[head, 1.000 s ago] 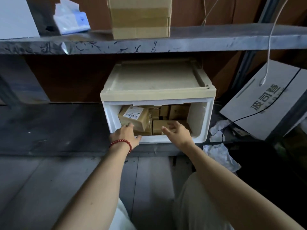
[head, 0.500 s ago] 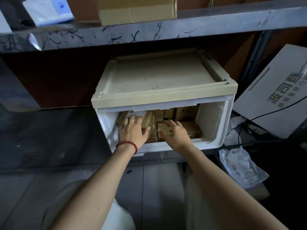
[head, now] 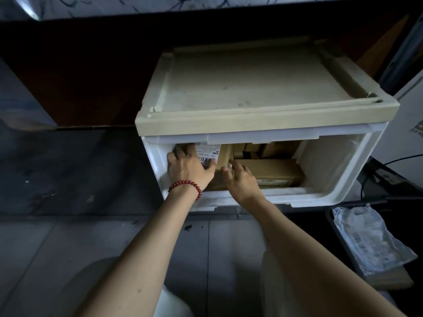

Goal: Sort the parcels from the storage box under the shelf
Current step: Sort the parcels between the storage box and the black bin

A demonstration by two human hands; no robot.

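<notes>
A white storage box (head: 338, 179) with a beige lid (head: 251, 88) stands under the metal shelf (head: 160, 5), its front open. Inside lie several brown cardboard parcels. My left hand (head: 187, 168), with a red bead bracelet on the wrist, lies over the top of the leftmost labelled parcel (head: 219, 154), fingers curled over it. My right hand (head: 240, 179) presses against that parcel's right side, fingers pushed into the gap beside a flat parcel (head: 272, 168). Smaller parcels (head: 263, 148) sit further back, partly hidden by the lid's edge.
A crumpled plastic mailer bag (head: 370, 239) lies on a dark bin at the right. A black cable (head: 389, 161) runs behind it beside a white carton (head: 412, 124). The floor (head: 68, 236) is grey tile; my knees show at the bottom.
The view has moved closer and lower toward the box. Both hands have gone deeper inside; the left hand now covers the labelled parcel and the right hand has closed in against its side.
</notes>
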